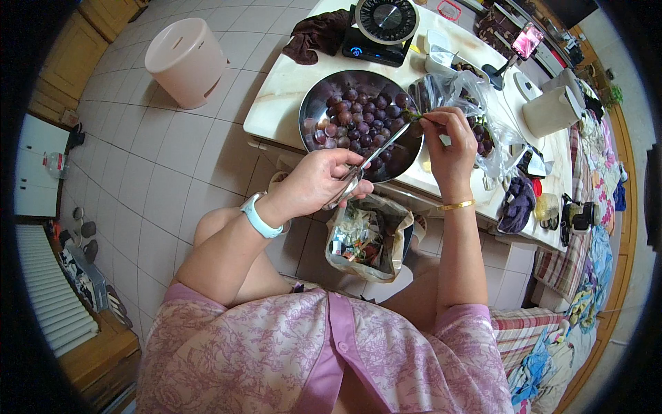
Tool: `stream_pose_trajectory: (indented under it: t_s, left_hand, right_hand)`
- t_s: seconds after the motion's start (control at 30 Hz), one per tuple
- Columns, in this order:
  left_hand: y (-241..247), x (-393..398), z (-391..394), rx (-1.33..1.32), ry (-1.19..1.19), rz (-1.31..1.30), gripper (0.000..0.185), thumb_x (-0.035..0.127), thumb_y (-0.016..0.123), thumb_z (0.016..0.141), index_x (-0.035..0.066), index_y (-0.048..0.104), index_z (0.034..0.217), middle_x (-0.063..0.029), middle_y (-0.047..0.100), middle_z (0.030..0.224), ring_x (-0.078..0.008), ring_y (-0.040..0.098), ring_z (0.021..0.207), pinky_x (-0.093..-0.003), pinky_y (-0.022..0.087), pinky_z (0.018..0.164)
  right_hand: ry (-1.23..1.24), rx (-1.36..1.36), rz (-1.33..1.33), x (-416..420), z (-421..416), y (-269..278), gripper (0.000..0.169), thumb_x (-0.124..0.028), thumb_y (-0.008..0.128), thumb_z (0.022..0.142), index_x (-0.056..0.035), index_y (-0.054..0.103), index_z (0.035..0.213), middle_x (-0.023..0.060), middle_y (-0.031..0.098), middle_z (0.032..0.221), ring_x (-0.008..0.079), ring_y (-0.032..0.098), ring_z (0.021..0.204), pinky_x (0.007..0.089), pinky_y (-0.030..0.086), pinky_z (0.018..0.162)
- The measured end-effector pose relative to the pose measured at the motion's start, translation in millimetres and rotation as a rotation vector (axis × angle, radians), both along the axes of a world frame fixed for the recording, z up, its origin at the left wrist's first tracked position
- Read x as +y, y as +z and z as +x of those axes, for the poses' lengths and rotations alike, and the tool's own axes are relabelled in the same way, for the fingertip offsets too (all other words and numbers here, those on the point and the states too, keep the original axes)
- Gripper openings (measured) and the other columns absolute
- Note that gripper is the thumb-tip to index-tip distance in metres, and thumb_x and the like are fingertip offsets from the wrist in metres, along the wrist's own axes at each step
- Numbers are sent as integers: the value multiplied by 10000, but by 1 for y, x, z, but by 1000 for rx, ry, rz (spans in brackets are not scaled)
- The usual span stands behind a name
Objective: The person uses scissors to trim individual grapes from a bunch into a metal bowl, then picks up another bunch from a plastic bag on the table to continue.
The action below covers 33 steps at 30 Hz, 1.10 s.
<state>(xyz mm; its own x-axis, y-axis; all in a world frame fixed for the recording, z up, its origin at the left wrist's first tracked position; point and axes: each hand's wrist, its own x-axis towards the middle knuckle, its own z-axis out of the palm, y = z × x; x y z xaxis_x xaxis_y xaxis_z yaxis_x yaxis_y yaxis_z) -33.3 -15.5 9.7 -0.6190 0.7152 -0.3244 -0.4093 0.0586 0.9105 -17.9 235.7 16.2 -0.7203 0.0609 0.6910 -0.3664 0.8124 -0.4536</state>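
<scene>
My left hand [326, 181] grips a pair of metal scissors [385, 146], whose blades point up and right over a steel bowl [315, 93]. Many loose purple grapes [357, 118] lie in the bowl. At its right rim, my right hand [449, 142] pinches a green grape stem [415, 116] between thumb and fingertips, close to the scissor tips. Grapes hang beside the stem, partly hidden. Right of the bowl, a clear plastic bag [478, 93] holds more grapes [482, 135], partly behind my right hand.
A lined waste bin [336, 259] stands below the table edge. On the table [274, 111] are a brown cloth [319, 35], a small fan [388, 18], a white container [437, 62], a phone on a stand [526, 41], a pitcher [551, 111] and a purple cloth [517, 204].
</scene>
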Motion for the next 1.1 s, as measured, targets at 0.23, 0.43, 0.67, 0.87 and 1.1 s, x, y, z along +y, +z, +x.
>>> stream_pose_trajectory:
  t_s: [0.23,0.43,0.67,0.87,1.1]
  left_hand:
    - [-5,2,1,-4,49,18,324,91,624,944,-41,556,1232,-84,683,810,-71,593,574,-181,473,512]
    - [-1,2,1,-20,2,-9,293,78,594,955,-41,557,1220,-94,678,786,-78,599,555,-184,475,498]
    - [-10,-1,-1,21,-16,-14,257,113,605,960,-19,585,1180,-87,673,762,-73,575,518,-193,455,472]
    - [-13,-7,-6,25,-36,-64,259,127,616,958,-21,589,1168,-74,662,740,-71,566,510,-198,455,467]
    - [-12,-12,-10,59,-41,-148,265,143,621,958,-19,595,1167,-62,661,729,-68,567,519,-199,458,471]
  right_hand:
    - [16,-33,-59,-3,2,3,122,10,724,801,-15,632,878,95,647,892,224,649,711,301,530,624]
    - [5,-24,-28,-2,2,0,122,15,721,801,-17,630,875,88,649,891,217,655,715,302,531,621]
    - [39,-52,-95,-8,0,0,135,25,721,783,-19,620,861,96,643,879,247,643,714,311,519,623]
    - [42,-75,-85,-9,-6,-13,125,10,718,791,-21,619,862,90,644,881,249,636,702,318,511,606]
    - [21,-115,-93,-14,-12,-16,105,-22,722,802,-26,636,861,89,644,886,251,640,688,321,513,603]
